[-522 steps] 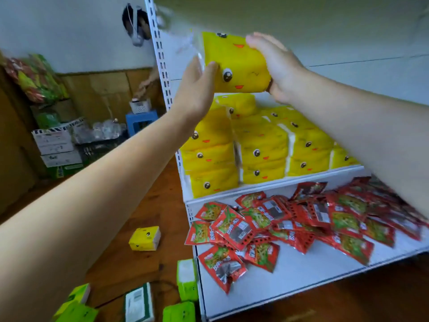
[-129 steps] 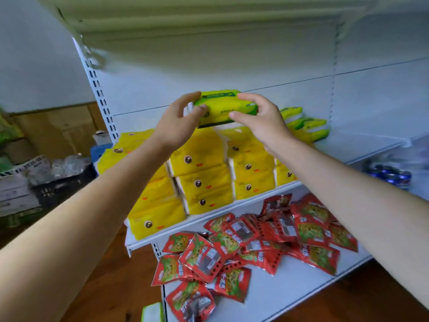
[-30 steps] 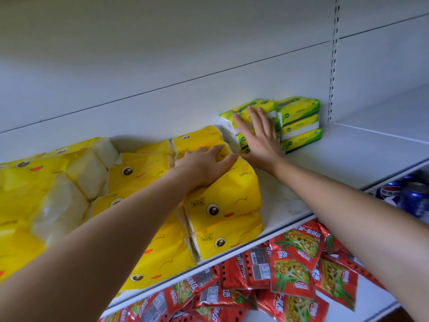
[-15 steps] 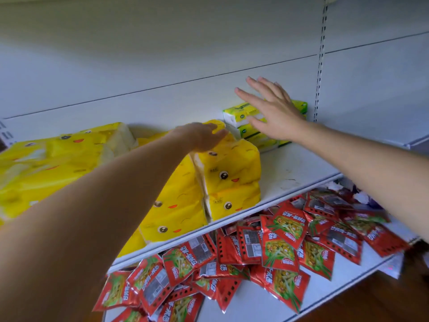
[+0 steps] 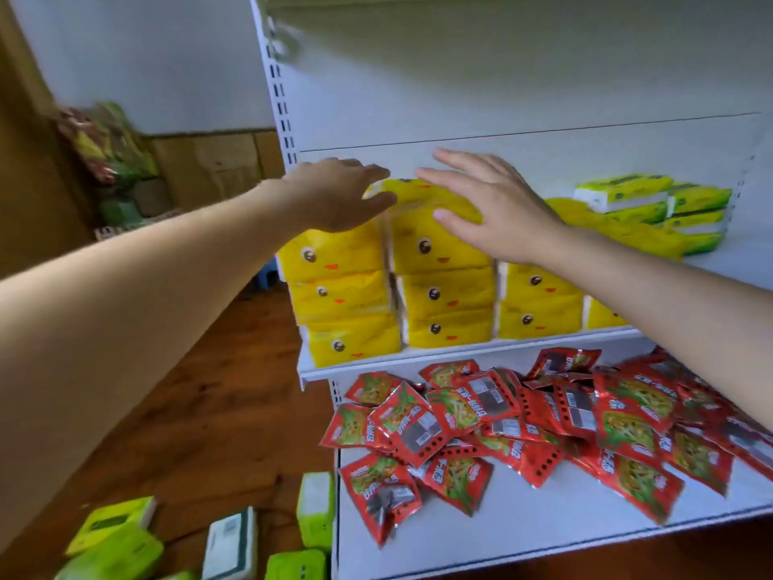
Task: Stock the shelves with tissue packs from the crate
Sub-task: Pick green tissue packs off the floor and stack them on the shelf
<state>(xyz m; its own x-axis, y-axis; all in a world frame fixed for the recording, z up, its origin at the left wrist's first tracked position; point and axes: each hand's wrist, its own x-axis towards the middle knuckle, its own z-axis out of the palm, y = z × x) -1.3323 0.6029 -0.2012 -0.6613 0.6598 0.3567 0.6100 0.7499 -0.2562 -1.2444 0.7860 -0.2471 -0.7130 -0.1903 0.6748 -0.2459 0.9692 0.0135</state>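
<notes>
Head view, notes.

- Yellow tissue packs (image 5: 443,286) stand on the upper shelf (image 5: 460,352) in side-by-side columns, printed faces forward. The left two columns are three high, with one more pack lying on top.
- Right hand (image 5: 497,211) is palm down over that top pack, fingers (image 5: 456,177) straight and spread wide, gripping nothing. Half a second ago it hovered by the green stack; it has since swung left.
- Left hand (image 5: 334,194) is flat over the left column, fingertips at the top pack's left corner, and holds nothing. Earlier its fingers curled on a yellow pack; now they are straight.
- Both hands are blurred, so I cannot tell if they are pressing.
- Green tissue packs (image 5: 652,203) are stacked at the back right of the same shelf, apart from both hands.
- Red snack sachets (image 5: 502,420) lie heaped on the lower shelf (image 5: 523,533).
- The view has swung left, so the wooden floor (image 5: 217,412) shows again, with loose green packs (image 5: 313,508) by the shelf foot.
</notes>
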